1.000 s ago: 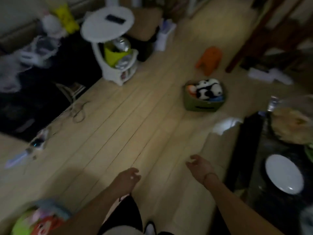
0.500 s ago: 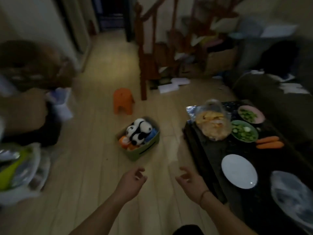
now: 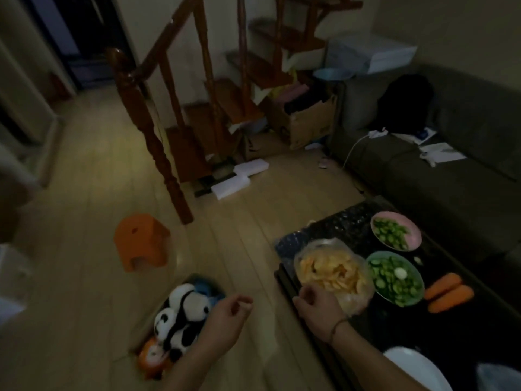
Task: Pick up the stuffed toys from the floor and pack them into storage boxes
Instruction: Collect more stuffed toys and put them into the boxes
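Storage box [image 3: 141, 331] on floor — packed: panda plush [image 3: 183, 311], orange toy [image 3: 152, 359], blue toy [image 3: 205, 289].

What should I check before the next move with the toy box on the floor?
1. Both hands free: ok. The left hand and right hand hold nothing, fingers loosely curled.
2. Storage box within reach: ok, it lies just beside the left hand.
3. Toys inside: ok. The panda toys and an orange toy sit in it.
4. Room left in the box: not ok, the toys rise above its rim.
5. Loose toys left on the floor: cannot tell, none shows in this dark view.
6. Right hand clear of the bag of chips: cannot tell, they overlap.
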Motion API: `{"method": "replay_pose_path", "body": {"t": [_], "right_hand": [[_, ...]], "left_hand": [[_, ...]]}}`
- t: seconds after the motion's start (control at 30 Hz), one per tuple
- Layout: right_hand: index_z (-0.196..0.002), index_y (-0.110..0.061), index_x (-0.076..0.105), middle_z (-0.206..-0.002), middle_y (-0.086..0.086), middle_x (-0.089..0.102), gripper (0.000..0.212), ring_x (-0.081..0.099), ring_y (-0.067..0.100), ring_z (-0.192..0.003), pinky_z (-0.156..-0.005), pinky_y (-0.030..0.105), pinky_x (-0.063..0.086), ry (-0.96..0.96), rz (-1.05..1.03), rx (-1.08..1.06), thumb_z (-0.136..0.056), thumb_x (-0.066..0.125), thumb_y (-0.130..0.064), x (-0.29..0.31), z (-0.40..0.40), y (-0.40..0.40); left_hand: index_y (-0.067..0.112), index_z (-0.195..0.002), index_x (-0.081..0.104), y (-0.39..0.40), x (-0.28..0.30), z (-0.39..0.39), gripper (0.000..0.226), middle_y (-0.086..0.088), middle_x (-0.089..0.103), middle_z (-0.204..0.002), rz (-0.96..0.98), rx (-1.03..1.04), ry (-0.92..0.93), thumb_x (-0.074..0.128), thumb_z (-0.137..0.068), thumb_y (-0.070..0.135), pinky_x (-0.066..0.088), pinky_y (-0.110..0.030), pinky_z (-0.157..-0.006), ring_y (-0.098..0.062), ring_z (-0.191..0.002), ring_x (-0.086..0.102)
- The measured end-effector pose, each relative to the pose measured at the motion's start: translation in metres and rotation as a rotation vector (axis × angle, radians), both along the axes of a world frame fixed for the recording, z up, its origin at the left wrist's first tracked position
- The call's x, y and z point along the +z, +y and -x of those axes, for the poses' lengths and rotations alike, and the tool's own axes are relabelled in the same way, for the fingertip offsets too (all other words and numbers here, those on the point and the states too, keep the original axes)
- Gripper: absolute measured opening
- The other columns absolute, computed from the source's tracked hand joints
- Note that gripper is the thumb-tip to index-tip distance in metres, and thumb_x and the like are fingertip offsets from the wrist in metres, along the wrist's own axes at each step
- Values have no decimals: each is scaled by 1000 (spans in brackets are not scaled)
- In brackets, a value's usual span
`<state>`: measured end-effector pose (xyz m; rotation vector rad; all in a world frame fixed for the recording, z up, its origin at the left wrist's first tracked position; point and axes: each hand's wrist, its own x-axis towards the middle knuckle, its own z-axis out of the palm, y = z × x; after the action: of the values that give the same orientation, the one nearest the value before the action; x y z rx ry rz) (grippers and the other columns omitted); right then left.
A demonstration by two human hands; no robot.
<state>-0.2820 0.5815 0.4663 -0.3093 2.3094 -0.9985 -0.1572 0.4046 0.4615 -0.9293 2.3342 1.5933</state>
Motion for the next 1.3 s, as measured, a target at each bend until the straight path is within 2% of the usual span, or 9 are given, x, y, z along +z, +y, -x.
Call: {"method": "replay_pose_path", "body": {"t": [0.2,0.27,0.4,0.5,0.77,0.93,1.0,1.13,1.3], "right_hand": [[-69,-16,46,-65,0,56,24,54,11,-59,-53,18,45,-165,81,40,-91,49,-8,-6,118,-139],[-70,-12,47,-65,5,60,25,55,16,-57,-55,27,46,-241,131,-47,-94,41,-7,-14,160,-180],[-73,-3,55,-56,6,63,28,55,17,-48,-47,20,38,-367,214,-310,-93,36,-9,-17,247,-228],[-64,-4,56,-63,11,63,38,55,24,-57,-53,25,40,-362,236,-440,-94,35,-13,-13,310,-235],[-90,1,52,-73,11,62,35,55,21,-59,-49,23,37,-347,300,-664,-101,24,-16,-30,487,-243],[-79,2,54,-83,22,65,43,55,24,-59,-54,25,39,-409,347,-816,-103,22,-14,-67,600,-257],[-76,4,56,-94,24,65,50,56,22,-55,-50,23,37,-449,330,-837,-104,21,-16,-80,652,-253],[-103,8,57,-75,7,60,38,56,18,-56,-50,25,40,-499,300,-881,-104,26,-15,-90,734,-236],[-82,-14,47,-73,3,59,20,55,16,-56,-50,25,39,-392,270,-1019,-98,37,-7,-74,799,-194]], "left_hand": [[31,-95,64,-133,-14,78,7,-1,72,-93,-19,99,-62,62,-89,28,54,-29,-76,-15,-84,67],[29,-90,64,-180,-19,114,9,1,68,-89,16,125,-70,63,-89,20,52,-23,-73,-15,-83,64],[21,-90,61,-252,-16,214,14,-6,61,-79,91,55,-59,60,-90,7,46,-27,-64,-15,-66,55],[23,-95,62,-278,-3,301,11,-6,64,-84,103,-52,-38,59,-91,14,51,-28,-67,-17,-69,61],[33,-95,61,-302,12,515,11,2,64,-95,61,-309,34,58,-92,23,52,-27,-81,-15,-86,61],[38,-94,61,-318,5,648,11,4,67,-98,123,-461,3,60,-84,41,54,-35,-88,-14,-90,64],[39,-93,56,-316,6,714,11,1,65,-99,119,-517,-13,60,-90,30,53,-33,-85,-15,-89,63],[36,-100,55,-297,1,830,11,5,62,-103,109,-628,-77,59,-92,28,50,-27,-82,-12,-94,61],[28,-92,53,-232,-7,955,6,4,58,-81,129,-856,-136,55,-91,22,40,-14,-63,-12,-81,55]]}}
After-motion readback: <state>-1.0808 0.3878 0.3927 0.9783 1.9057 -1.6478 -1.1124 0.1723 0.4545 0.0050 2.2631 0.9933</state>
